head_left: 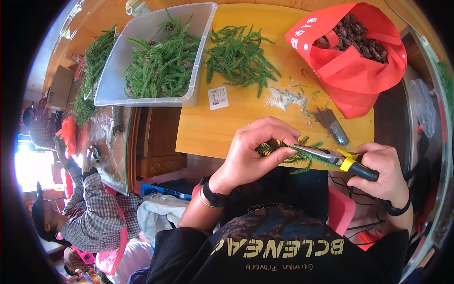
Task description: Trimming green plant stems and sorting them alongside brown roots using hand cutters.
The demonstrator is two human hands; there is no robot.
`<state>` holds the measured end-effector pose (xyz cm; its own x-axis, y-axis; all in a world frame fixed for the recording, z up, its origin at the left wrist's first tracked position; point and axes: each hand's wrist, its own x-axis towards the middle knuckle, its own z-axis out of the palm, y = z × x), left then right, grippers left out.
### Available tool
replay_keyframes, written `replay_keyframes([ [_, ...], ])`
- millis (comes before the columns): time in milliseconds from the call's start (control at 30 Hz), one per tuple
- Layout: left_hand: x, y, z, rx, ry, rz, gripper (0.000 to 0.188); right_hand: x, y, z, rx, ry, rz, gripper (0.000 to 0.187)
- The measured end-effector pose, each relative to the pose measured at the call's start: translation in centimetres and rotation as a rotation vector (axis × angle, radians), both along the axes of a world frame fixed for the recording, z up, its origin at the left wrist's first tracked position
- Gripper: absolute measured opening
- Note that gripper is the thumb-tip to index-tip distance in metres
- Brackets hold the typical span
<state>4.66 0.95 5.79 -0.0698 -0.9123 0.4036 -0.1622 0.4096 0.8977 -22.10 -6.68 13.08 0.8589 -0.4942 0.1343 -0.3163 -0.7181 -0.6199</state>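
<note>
My left hand [250, 149] pinches a green artificial pine sprig [302, 165] between thumb and fingers, just past the table's near edge. Something brown, perhaps a pinecone, shows partly behind those fingers. Around the yellow-and-black handles of needle-nose pliers [355, 166] my right hand [384, 173] is closed. The jaws of the pliers point left and reach the sprig beside my left thumb. What exactly sits between the jaws is too small to tell. A bundle of thin brown wires or stems [331, 125], wrapped at one end, lies on the table beyond the pliers.
A clear plastic bin [201, 61] of pine sprigs and pinecones stands far left. Loose sprigs [241, 57] and a white label [218, 98] lie on the yellow table [208, 135]. A red bag [350, 80] holds pinecones [354, 40]. People sit at another table, left.
</note>
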Motion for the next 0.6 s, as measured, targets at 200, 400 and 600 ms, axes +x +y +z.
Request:
replay_keyframes([
  [200, -0.1, -0.1, 0.2, -0.076, -0.018, 0.026, 0.011, 0.2, -0.3, 1.4, 0.307, 0.113, -0.03, 0.042],
  [400, -0.3, -0.1, 0.2, -0.154, -0.047, 0.012, 0.011, -0.6, -1.4, 1.0, 0.637, 0.152, 0.043, 0.023],
  [600, -0.4, 0.1, 0.4, -0.224, -0.036, 0.004, 0.012, -0.7, -1.7, 1.0, 1.099, 0.182, 0.063, 0.018],
])
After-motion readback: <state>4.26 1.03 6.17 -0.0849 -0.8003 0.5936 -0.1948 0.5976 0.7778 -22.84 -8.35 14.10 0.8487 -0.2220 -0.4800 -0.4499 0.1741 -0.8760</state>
